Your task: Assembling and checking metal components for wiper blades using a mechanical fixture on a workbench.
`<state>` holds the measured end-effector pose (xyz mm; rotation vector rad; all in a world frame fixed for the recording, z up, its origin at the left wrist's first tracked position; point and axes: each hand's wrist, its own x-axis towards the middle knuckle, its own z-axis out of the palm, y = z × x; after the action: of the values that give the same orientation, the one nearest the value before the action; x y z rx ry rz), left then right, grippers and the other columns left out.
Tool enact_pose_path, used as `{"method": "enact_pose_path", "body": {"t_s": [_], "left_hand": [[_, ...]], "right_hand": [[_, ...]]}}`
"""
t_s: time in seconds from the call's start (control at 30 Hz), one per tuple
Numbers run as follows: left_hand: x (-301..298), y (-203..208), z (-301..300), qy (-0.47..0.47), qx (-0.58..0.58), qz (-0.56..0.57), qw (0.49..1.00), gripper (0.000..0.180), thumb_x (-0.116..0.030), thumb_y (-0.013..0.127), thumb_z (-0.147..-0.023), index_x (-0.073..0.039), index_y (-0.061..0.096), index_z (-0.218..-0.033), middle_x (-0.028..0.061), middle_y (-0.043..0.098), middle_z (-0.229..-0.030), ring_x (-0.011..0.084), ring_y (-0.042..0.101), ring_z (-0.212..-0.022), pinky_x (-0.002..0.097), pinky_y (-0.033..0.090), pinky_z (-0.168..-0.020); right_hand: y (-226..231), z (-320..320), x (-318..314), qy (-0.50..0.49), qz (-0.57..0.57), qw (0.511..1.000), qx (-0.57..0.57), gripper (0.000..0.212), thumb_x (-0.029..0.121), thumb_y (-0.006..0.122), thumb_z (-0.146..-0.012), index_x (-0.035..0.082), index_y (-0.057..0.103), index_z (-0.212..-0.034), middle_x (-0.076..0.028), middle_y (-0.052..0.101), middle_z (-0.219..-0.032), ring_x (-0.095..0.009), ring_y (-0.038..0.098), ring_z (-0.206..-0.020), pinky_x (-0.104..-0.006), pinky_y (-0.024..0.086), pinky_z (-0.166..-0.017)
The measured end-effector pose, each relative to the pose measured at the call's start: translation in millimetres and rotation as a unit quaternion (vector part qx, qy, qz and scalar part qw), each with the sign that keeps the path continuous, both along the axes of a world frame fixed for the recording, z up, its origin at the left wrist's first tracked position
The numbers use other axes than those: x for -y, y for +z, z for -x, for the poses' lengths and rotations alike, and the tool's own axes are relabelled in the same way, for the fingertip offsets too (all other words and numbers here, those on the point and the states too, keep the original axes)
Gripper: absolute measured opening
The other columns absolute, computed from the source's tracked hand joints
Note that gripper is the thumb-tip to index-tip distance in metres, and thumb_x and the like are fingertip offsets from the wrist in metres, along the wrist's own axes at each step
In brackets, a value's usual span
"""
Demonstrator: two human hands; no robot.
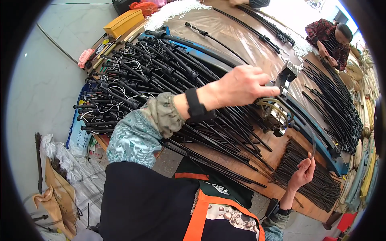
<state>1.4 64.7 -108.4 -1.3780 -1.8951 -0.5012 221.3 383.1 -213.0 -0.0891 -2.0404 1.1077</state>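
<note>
My left hand (248, 86) is curled over the near side of a small metal clamp fixture (275, 114) with thin hoses; what its fingers close on, if anything, is hidden. Lower and to the right, my right hand (304, 172) pinches the end of a thin dark rod (313, 138), which bows up toward the fixture. Beneath my left forearm lies a large heap of black tubes (161, 76) with collars and white cords. Beside my right hand is a bundle of thin dark rods (309, 178) on the brown tabletop (277, 140).
A blue metal rail (317, 128) carries the fixture and curves across the table. More black rods (329, 96) lie beyond it. A person (331, 42) works at the far right. A yellow box (124, 23) and white small pieces (173, 11) sit at the far left.
</note>
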Motion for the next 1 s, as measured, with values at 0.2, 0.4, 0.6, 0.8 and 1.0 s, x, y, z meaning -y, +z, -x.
{"method": "enact_pose_path", "body": {"t_s": [0.2,0.4,0.6,0.8,1.0], "left_hand": [[-5.3,15.7,-18.9,0.011,0.003,0.01,1.0,0.033,-0.008,0.061,-0.079,-0.022,0.066,-0.108,0.0007,0.05,-0.072,0.0184,0.058,-0.069,0.032,0.051,-0.061],[6.5,-6.5,2.9,0.014,0.032,0.042,0.998,0.038,-0.005,0.061,-0.077,-0.021,0.066,-0.111,0.0007,0.049,-0.073,0.0187,0.057,-0.07,0.0323,0.05,-0.062],[12.0,-12.0,9.3,0.008,0.025,0.038,0.999,0.038,-0.004,0.061,-0.077,-0.02,0.066,-0.111,0.0009,0.049,-0.073,0.0191,0.057,-0.07,0.0323,0.05,-0.061],[23.4,-13.1,2.5,0.034,0.023,0.065,0.997,0.037,-0.004,0.061,-0.078,-0.019,0.066,-0.111,0.0017,0.05,-0.073,0.0198,0.057,-0.069,0.033,0.049,-0.061],[26.0,-15.2,-24.1,0.03,0.117,0.096,0.988,0.036,-0.004,0.06,-0.078,-0.018,0.066,-0.111,0.0025,0.051,-0.072,0.0211,0.057,-0.066,0.0348,0.049,-0.061]], "right_hand": [[-5.0,6.6,-3.9,0.013,0.031,0.999,-0.006,0.028,0.018,0.054,-0.102,-0.001,0.063,-0.121,0.002,0.053,-0.075,-0.003,0.041,-0.061,-0.0185,0.033,-0.053],[-9.7,6.0,7.7,0.002,0.015,1.0,0.018,0.029,0.019,0.053,-0.103,0.0,0.063,-0.122,0.003,0.052,-0.074,-0.003,0.039,-0.06,-0.0194,0.031,-0.052],[-12.1,7.9,10.4,0.008,0.018,1.0,0.021,0.029,0.019,0.054,-0.103,-0.001,0.063,-0.122,0.003,0.053,-0.074,-0.003,0.039,-0.06,-0.0193,0.031,-0.052],[-13.8,10.8,16.5,0.024,0.021,0.999,0.034,0.03,0.019,0.054,-0.103,-0.002,0.062,-0.122,0.003,0.053,-0.075,-0.002,0.039,-0.06,-0.0191,0.03,-0.053],[-21.0,10.9,12.5,0.01,0.051,0.998,0.034,0.03,0.019,0.054,-0.103,-0.002,0.062,-0.122,0.004,0.052,-0.075,-0.002,0.039,-0.06,-0.019,0.03,-0.053]]}}
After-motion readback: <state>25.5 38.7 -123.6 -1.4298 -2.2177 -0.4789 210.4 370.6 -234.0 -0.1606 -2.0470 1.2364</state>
